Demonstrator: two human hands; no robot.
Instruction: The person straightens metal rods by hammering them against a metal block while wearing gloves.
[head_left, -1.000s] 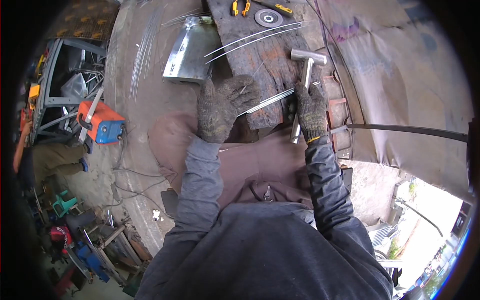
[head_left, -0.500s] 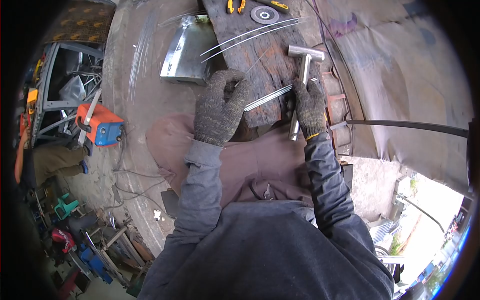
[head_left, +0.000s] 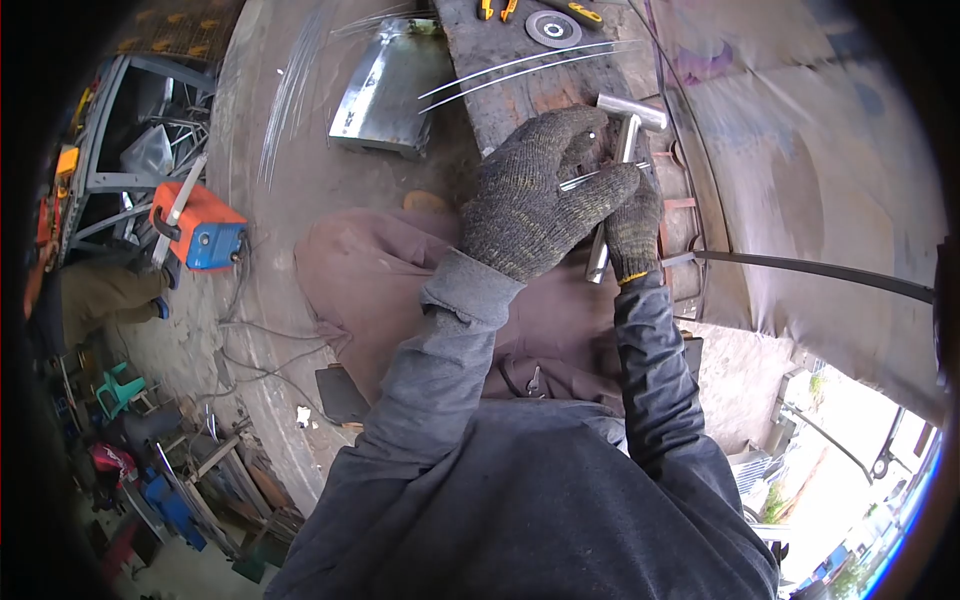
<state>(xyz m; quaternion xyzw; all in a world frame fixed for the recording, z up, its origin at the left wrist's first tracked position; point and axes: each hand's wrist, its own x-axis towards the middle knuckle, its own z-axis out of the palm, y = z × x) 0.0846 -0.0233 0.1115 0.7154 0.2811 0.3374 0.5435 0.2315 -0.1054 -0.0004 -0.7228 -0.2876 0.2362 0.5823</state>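
Two thin bright wires [head_left: 530, 72] lie across the dark wooden board [head_left: 485, 40]. My left hand [head_left: 545, 195], in a dark knitted glove, reaches over the board to my right hand, its fingers curled around the short bundle of thin metal rods [head_left: 578, 182]. Behind and partly under it, my gloved right hand [head_left: 634, 225] is closed at the other end of the rods. The T-shaped metal hammer [head_left: 632, 112] stands out from my right hand, head upward in view, with its handle end showing below between the two hands.
A bent sheet-metal piece [head_left: 385, 95] lies left of the board. A grinding disc [head_left: 553, 30] and yellow-handled pliers [head_left: 497, 10] are at the board's far end. An orange and blue machine [head_left: 200, 228] stands at left, near a person's legs [head_left: 110, 295].
My left hand has moved right, from the near left edge of the board to the rods beside my right hand. The view has shifted slightly.
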